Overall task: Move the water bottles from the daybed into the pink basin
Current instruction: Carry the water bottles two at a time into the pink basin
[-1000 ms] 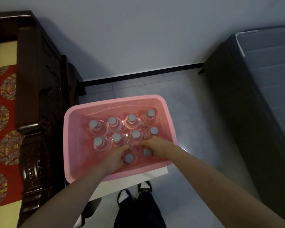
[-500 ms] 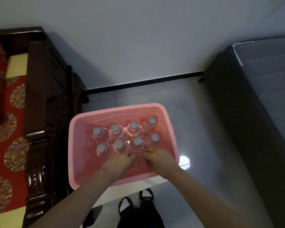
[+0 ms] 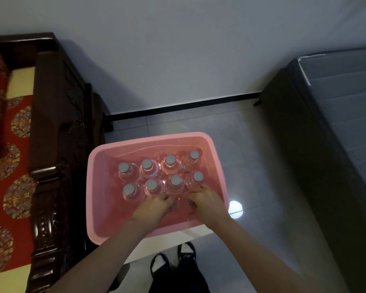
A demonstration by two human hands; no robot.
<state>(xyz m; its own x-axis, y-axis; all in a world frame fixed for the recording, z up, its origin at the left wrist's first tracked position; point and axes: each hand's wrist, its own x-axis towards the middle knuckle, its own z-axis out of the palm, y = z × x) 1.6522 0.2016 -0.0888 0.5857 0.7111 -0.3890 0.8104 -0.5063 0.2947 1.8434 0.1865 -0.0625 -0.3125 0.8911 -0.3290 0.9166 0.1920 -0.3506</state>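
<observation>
The pink basin (image 3: 154, 138) rests on a low white surface (image 3: 184, 234) in front of me. Several clear water bottles (image 3: 170, 163) with grey caps stand upright in it in two rows. Both hands are down inside the basin at its near side. My left hand (image 3: 153, 209) is curled over a bottle in a third, nearer row, hiding its cap. My right hand (image 3: 206, 203) is curled over the bottle beside it, fingertips touching the middle row. The daybed (image 3: 51, 144), dark carved wood with a red patterned cushion (image 3: 15, 166), stands left of the basin; no bottles show on its visible part.
A dark bed with a grey mattress (image 3: 330, 123) fills the right side. Grey tiled floor (image 3: 251, 166) lies between it and the basin, with a bright light spot (image 3: 235, 207). The white wall stands behind. My feet (image 3: 173, 261) are below the basin.
The caps of the two nearest bottles showed between my fingers a second ago; my hands now cover them. The view has tilted up a little, so the basin sits lower in the frame.
</observation>
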